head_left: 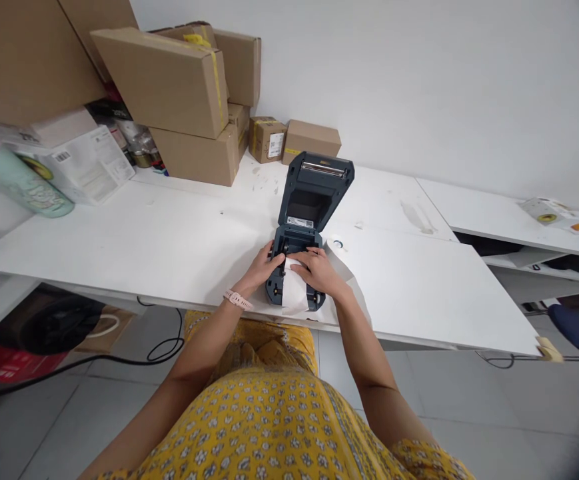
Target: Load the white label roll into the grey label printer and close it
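Note:
A dark label printer [316,193] stands on the white table with its lid raised. White paper [294,291] runs out of its body over the front edge. My left hand [260,268] is at the printer's left side, thumb over the inner edge, fingers partly hidden behind the housing. My right hand [318,269] reaches in from the right, its fingers spread over the paper roll inside and touching it. More white paper backing [352,285] lies under my right wrist, beside the printer.
Cardboard boxes [169,80] are stacked at the back left, with two smaller boxes [310,139] behind the printer. A green bottle [24,180] and a white box [86,163] stand at the far left. The white table's [419,287] front edge runs close to my body.

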Motion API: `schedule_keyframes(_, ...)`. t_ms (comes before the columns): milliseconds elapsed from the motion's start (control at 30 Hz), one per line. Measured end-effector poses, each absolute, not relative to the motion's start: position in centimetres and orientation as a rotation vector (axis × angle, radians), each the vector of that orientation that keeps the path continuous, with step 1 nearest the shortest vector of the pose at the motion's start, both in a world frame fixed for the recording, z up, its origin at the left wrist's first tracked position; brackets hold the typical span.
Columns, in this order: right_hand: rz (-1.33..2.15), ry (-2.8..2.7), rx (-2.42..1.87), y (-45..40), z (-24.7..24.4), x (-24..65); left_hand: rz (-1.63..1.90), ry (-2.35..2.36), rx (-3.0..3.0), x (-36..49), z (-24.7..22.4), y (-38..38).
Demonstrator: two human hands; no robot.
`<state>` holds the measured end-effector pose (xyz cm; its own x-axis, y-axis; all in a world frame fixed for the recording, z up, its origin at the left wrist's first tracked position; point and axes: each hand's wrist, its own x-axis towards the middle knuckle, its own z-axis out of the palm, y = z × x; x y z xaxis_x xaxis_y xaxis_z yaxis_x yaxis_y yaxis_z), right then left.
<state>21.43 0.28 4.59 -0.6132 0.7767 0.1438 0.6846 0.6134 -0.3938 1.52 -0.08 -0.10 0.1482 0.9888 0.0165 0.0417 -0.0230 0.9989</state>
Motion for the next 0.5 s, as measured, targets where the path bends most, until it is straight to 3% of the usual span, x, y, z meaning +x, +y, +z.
schedule_keyframes(300,0.381,-2.570,-1.138,-0.1,4.2,22.0,1.084,1.100,1.257,1.6,-0.5,0.2)
schedule_keyframes(500,0.307,-2.625,-1.121,-0.2,4.0,22.8,1.254,1.527,1.723,2.0,1.2,-1.3)
